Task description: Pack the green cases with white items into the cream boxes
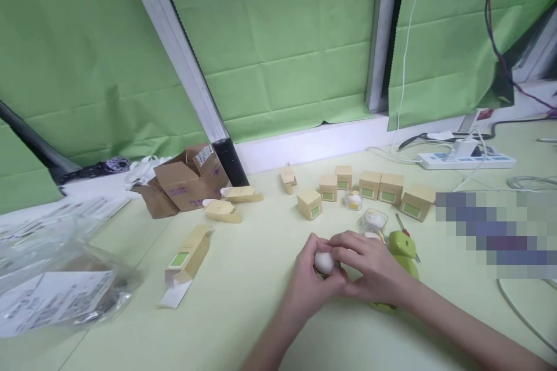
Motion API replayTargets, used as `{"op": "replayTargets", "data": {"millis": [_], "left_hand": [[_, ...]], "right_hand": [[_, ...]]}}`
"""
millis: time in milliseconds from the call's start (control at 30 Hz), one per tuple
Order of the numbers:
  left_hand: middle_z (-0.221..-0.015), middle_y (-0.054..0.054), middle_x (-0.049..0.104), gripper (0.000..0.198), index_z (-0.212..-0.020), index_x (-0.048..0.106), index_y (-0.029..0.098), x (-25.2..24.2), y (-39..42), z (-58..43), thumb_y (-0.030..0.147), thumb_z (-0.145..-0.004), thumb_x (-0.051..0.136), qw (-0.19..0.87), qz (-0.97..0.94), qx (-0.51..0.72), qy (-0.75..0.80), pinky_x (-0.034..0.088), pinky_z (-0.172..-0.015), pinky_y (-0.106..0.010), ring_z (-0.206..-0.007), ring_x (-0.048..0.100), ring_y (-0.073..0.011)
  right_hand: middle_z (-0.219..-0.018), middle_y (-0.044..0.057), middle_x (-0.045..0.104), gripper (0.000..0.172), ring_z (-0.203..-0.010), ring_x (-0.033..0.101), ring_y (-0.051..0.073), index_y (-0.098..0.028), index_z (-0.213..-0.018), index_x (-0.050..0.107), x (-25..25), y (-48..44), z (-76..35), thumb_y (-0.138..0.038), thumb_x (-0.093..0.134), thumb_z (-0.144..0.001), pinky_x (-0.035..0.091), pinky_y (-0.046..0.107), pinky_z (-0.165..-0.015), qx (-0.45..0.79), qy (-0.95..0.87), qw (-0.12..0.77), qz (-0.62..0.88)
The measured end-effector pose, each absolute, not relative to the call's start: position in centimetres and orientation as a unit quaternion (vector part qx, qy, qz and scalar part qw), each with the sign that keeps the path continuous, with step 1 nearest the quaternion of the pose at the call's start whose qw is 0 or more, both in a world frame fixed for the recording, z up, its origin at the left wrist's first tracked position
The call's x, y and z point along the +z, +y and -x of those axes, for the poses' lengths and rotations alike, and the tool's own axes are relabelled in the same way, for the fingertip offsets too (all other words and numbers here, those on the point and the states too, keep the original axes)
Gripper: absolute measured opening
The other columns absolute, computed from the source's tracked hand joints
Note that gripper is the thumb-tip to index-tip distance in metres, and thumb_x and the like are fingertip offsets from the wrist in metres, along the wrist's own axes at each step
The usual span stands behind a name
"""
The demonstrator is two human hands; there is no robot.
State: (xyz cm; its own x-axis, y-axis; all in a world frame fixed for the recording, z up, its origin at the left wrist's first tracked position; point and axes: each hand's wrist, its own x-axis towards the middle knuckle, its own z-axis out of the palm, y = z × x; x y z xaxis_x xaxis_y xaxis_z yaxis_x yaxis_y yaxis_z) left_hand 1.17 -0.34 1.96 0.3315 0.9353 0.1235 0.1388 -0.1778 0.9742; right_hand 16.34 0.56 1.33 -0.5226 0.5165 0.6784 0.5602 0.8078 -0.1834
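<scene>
Both my hands meet at the middle of the pale green table [243, 301]. My left hand [311, 284] cups a small white round object [324, 262], fingers curled round it. My right hand [369, 269] is closed over the same object from the right, fingertips pinching at its top. Just behind my right hand lies a green tool-like thing [402, 249], partly hidden by my wrist. Two small clear cases with white and yellow contents [373, 220] [354, 200] sit a little farther back.
Several small tan boxes with green labels [378, 185] stand in a row behind. An opened flat box [187, 261] lies left of centre, brown cartons [187, 182] behind it, a clear plastic bag with papers [52, 284] at far left. A power strip [465, 159] and cables [522, 313] lie right.
</scene>
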Motion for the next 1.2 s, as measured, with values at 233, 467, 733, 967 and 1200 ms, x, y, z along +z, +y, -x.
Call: {"op": "replayTargets", "data": {"millis": [233,467,733,967,1200], "left_hand": [[-0.092,-0.001,0.05,0.027,-0.101,0.044,0.021,2.2,-0.1,-0.3,0.016,-0.076,0.053,0.534,-0.652,0.415,0.343,0.041,-0.07,-0.024,-0.08,0.049,-0.0128],[-0.111,-0.006,0.045,0.046,-0.119,0.03,0.023,1.7,0.0,0.6,0.008,-0.078,0.047,0.486,-0.7,0.4,0.338,0.041,-0.085,-0.03,-0.096,0.049,-0.015],[-0.101,-0.005,0.053,0.037,-0.114,0.041,0.02,2.2,0.2,0.9,0.012,-0.079,0.05,0.456,-0.732,0.345,0.37,0.045,-0.08,-0.032,-0.089,0.053,-0.0164],[-0.095,-0.004,0.055,0.04,-0.112,0.045,0.021,1.5,0.3,0.6,0.011,-0.075,0.055,0.425,-0.745,0.359,0.369,0.047,-0.074,-0.03,-0.082,0.055,-0.0157],[-0.126,-0.014,0.048,0.049,-0.127,0.036,0.027,0.4,1.3,1.6,0.006,-0.083,0.042,-0.07,-0.866,0.365,0.333,0.051,-0.079,-0.038,-0.108,0.053,-0.0229]], "right_hand": [[-0.088,0.004,0.062,0.024,-0.079,0.059,0.019,-0.025,-0.086,0.047,2.1,0.5,-16.7,-0.01,0.052,-0.069,0.048,0.03,-0.064,0.097,-0.821,0.45,0.338],[-0.113,0.006,0.056,0.047,-0.097,0.058,0.023,-0.031,-0.119,0.047,2.5,0.7,-17.3,-0.022,0.061,-0.075,0.051,0.034,-0.074,0.173,-0.834,0.384,0.356],[-0.098,0.01,0.064,0.026,-0.086,0.061,0.025,-0.023,-0.102,0.059,1.6,1.1,-17.6,-0.021,0.058,-0.076,0.049,0.036,-0.065,-0.006,-0.857,0.394,0.331],[-0.102,0.007,0.062,0.039,-0.096,0.058,0.025,-0.028,-0.112,0.054,2.5,0.5,-17.7,-0.024,0.062,-0.075,0.048,0.04,-0.081,0.094,-0.853,0.392,0.332],[-0.124,0.007,0.049,0.044,-0.111,0.052,0.022,-0.03,-0.125,0.043,2.5,-0.1,-15.7,-0.043,0.054,-0.084,0.049,0.041,-0.089,0.488,-0.639,0.464,0.372]]}}
